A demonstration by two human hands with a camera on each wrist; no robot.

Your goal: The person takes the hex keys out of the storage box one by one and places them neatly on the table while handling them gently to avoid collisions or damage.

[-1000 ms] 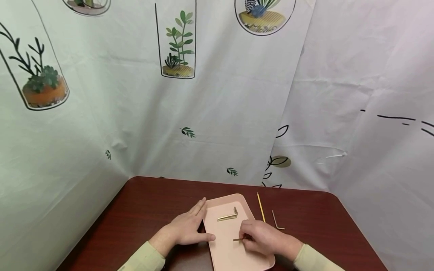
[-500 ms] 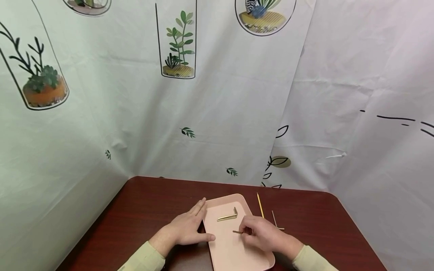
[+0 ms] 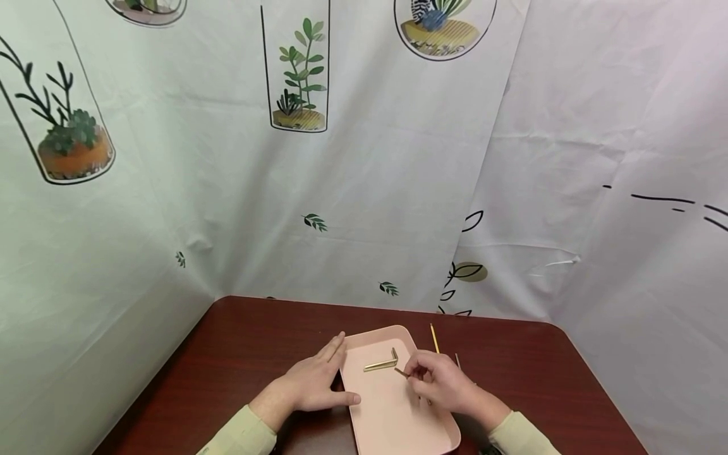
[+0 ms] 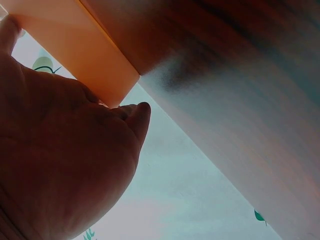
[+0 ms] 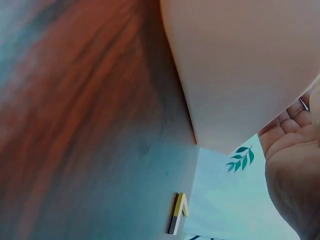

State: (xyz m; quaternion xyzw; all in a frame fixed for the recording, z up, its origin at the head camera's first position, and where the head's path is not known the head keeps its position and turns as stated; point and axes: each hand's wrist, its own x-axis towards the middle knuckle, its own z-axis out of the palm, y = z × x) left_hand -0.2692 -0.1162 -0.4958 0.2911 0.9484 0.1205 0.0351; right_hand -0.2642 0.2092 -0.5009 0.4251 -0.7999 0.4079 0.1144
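A shallow pink tray (image 3: pixel 381 426) lies on the dark red table, slightly turned. My left hand (image 3: pixel 315 383) rests along its left edge, fingers straight and thumb over the rim. Over the tray's right half, my right hand (image 3: pixel 442 381) pinches a small hex key (image 3: pixel 401 373), with one end poking out to the left; the fingers hide much of it. Brass-coloured L-shaped hex keys (image 3: pixel 380 364) lie close together in the far part of the tray, just left of that end. In the right wrist view, the tray's outer wall (image 5: pixel 235 75) hides most of the right fingers (image 5: pixel 287 127).
To the tray's right lie a yellow pencil (image 3: pixel 435 339) and another hex key (image 3: pixel 457 361), both partly behind my right hand. Bare wood (image 3: pixel 256 341) shows at the table's left. A white cloth (image 3: pixel 352 253) with plant prints hangs behind the table.
My right hand has moved up and away over the tray with the hex key, closer to the brass-coloured ones, and covers more of the pencil. The left hand has stayed put.
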